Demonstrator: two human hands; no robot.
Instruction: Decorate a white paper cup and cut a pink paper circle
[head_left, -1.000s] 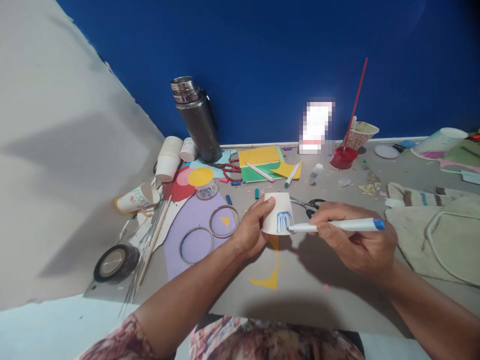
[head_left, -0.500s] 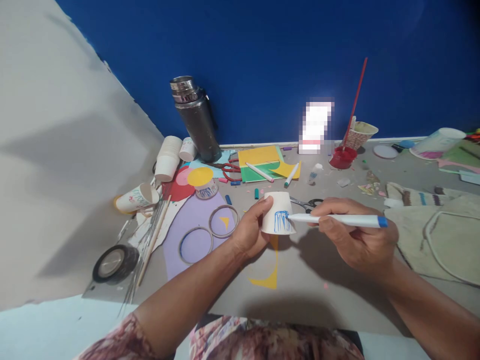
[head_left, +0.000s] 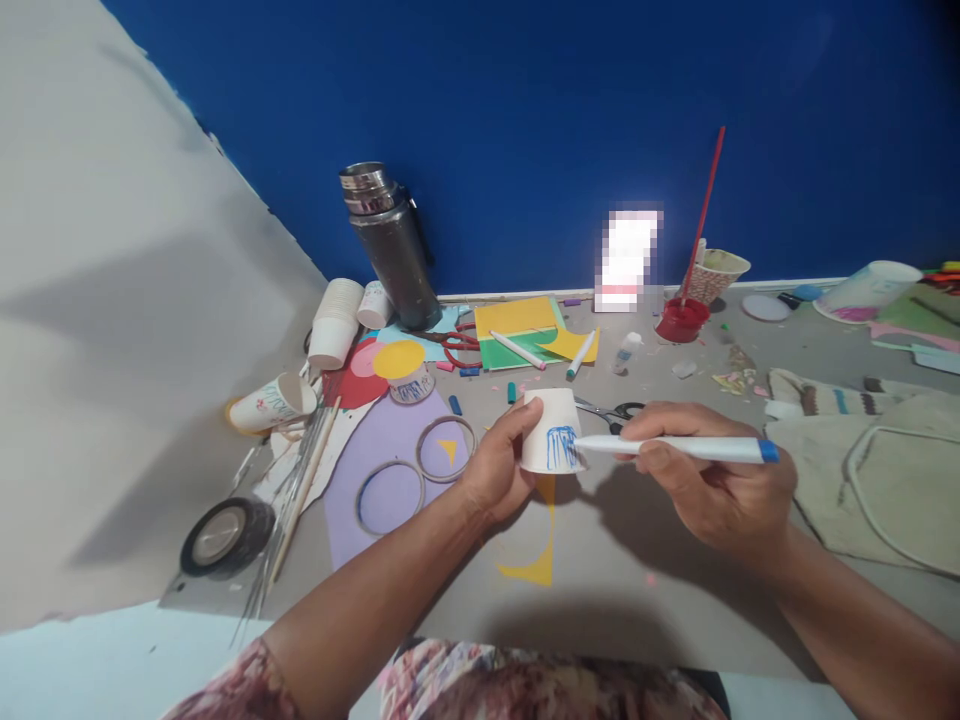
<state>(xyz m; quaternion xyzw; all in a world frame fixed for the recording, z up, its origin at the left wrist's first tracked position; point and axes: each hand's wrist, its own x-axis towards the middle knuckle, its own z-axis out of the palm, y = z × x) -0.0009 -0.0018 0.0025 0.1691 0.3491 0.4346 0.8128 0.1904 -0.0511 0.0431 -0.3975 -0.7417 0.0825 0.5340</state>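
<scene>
Grey tabletop (head_left: 667,600) across mid-frame and below, littered. Lower left: black tape roll (head_left: 259,525), lying flat. Left of centre: purple sheet (head_left: 346,555). Centre: teal marker cap (head_left: 511,393); below it, yellow paper offcut (head_left: 536,572). Right of centre, higher: small clear bottle (head_left: 628,352), red pot (head_left: 682,322). Right edge: rumpled beige cloth (head_left: 817,490), pale cord looped over it.

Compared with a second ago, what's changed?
The white marker with a blue end has moved its tip slightly up the upturned white paper cup. The blue ink drawing looks denser. Nothing was released: the left fingers still hold the cup, the right fingers the marker.
</scene>
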